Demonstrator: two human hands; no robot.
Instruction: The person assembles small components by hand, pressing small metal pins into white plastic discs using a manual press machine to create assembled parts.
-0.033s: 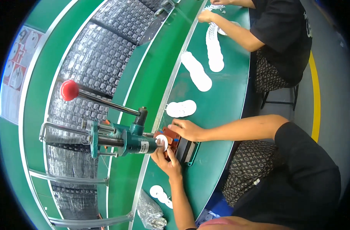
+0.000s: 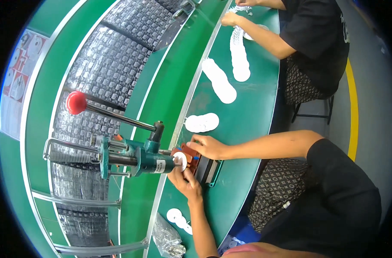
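Observation:
A green hand press (image 2: 148,161) with a red-knobbed lever (image 2: 77,102) reaches over a red-brown fixture (image 2: 191,151) on the bench. Beneath the press tip lies a small white disc (image 2: 181,157) on the fixture. My left hand (image 2: 185,184) has its fingers closed at the disc's near edge, partly hidden by the press head. With bent fingers, my right hand (image 2: 208,147) grips the far side of the fixture. Blue bits show on the fixture, and a dark base with a green frame (image 2: 216,173) sits beside it.
Overlapping white discs lie in a short row (image 2: 202,122) and a longer row (image 2: 220,81) farther up the bench. Loose discs (image 2: 176,216) and a clear plastic bag (image 2: 166,238) are by my left forearm. A co-worker (image 2: 314,47) handles white parts at the far end.
The whole view has shifted very slightly. My left fingers have moved a little at the disc, while my right hand keeps its place on the fixture.

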